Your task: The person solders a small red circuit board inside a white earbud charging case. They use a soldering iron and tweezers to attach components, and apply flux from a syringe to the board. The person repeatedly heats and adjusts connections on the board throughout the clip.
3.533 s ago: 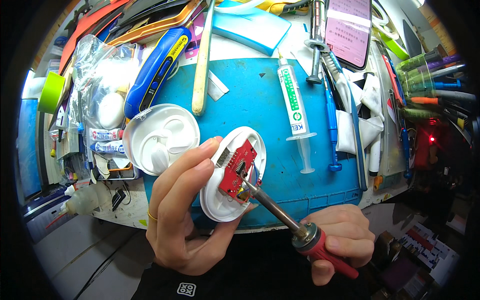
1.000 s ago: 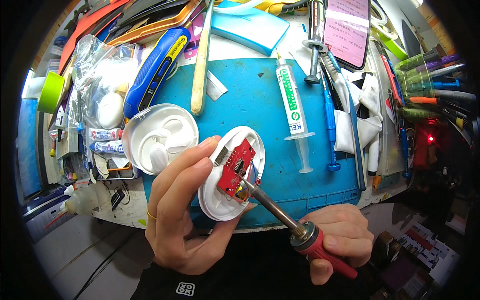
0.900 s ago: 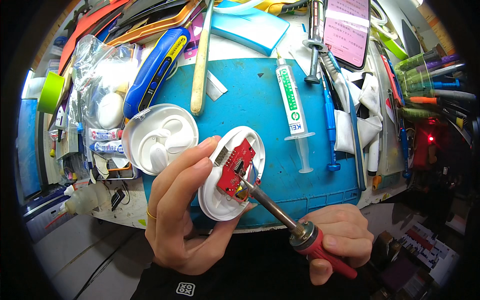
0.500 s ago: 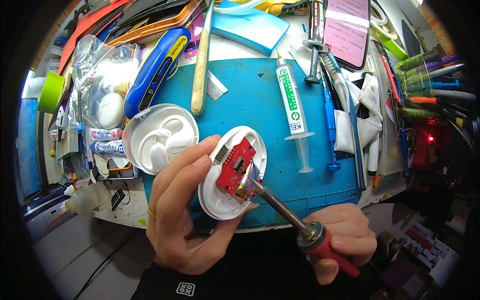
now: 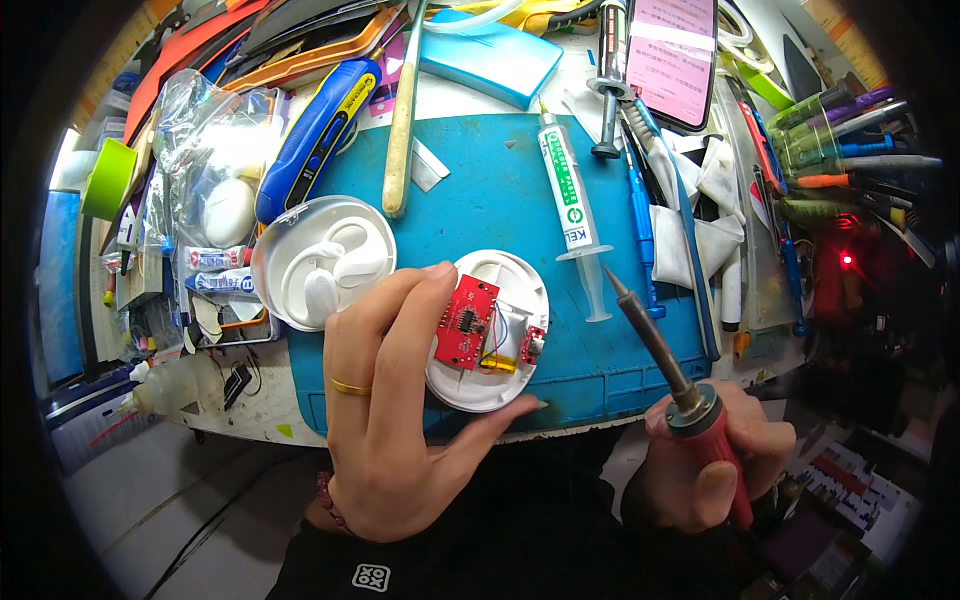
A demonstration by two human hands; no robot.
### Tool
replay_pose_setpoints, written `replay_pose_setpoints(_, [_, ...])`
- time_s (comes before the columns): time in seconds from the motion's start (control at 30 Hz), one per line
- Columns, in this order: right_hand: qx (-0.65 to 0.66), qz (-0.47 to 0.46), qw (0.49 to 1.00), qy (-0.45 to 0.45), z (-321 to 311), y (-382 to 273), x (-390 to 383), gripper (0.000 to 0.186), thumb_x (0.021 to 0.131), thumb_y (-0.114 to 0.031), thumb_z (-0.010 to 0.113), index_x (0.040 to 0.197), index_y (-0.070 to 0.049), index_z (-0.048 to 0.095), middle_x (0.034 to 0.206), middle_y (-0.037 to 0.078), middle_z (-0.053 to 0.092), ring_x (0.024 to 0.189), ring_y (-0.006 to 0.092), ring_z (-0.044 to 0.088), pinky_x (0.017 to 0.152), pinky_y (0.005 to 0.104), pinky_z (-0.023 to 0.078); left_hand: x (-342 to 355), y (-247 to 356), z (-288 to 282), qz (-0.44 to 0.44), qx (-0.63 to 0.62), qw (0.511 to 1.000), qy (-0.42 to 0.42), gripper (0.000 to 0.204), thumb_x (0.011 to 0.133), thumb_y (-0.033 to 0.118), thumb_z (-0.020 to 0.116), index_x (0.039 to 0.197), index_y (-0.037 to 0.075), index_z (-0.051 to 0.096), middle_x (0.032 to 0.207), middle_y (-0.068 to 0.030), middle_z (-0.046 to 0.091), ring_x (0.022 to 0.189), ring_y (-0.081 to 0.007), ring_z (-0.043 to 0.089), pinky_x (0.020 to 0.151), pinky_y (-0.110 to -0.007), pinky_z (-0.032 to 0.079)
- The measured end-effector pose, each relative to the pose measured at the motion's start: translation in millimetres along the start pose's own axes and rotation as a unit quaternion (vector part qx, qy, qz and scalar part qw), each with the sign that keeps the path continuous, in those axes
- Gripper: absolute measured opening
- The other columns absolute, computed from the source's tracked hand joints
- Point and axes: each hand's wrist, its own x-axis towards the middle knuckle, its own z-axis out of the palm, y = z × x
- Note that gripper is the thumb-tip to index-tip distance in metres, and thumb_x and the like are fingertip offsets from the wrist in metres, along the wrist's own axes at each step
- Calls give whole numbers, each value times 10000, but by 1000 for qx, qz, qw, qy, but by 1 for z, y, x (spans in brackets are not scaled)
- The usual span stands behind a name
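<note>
My left hand (image 5: 400,400), with a gold ring on one finger, grips a round white plastic shell (image 5: 490,375) from its left and bottom edges on the blue work mat (image 5: 500,190). Inside the shell lie a red circuit board (image 5: 466,323), a small silver battery and a smaller red board (image 5: 532,343) joined by thin wires. My right hand (image 5: 715,465) is closed around the red handle of a soldering iron (image 5: 660,350). Its tip points up and left and hovers to the right of the shell, clear of the boards.
A second white round shell half (image 5: 322,262) lies left of my hand. A syringe of paste (image 5: 572,200), a blue utility knife (image 5: 318,135), a wooden-handled tool (image 5: 402,110), a phone (image 5: 683,55), white cloths (image 5: 690,215), pens (image 5: 840,150), plastic bags and green tape (image 5: 108,178) crowd the desk.
The soldering iron tip has lifted off the red board and swung right, away from the shell. My left hand still holds the shell in the same place.
</note>
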Motion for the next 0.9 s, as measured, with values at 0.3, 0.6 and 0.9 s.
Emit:
replay_pose_setpoints(0.3, [26, 4, 1000, -13, -10, 2, 2, 378, 994, -190, 617, 1213, 59, 437, 801, 198, 639, 599, 193, 591, 530, 340, 485, 6, -5, -21, 29, 2, 994, -103, 931, 662, 17, 905, 1502, -31, 508, 1505, -233, 560, 1224, -348, 615, 1008, -436, 522])
replay_pose_setpoints(0.6, [7, 25, 998, -51, -13, 1, 3, 386, 1018, -292, 583, 1169, 35, 444, 809, 222, 643, 649, 223, 628, 548, 337, 533, 16, -8, -20, 16, -20, 994, -108, 950, 631, 6, 871, 1506, -51, 504, 1492, -214, 590, 866, -227, 559, 799, -333, 497])
replay_pose_setpoints(0.9, [-2, 47, 999, -21, -9, 2, 3, 393, 1014, -341, 574, 1119, 20, 460, 785, 229, 638, 658, 243, 645, 531, 322, 538, 23, -8, -20, 22, -48, 990, -134, 978, 668, 11, 863, 1549, -53, 441, 1527, -221, 562, 841, -213, 543, 740, -294, 484])
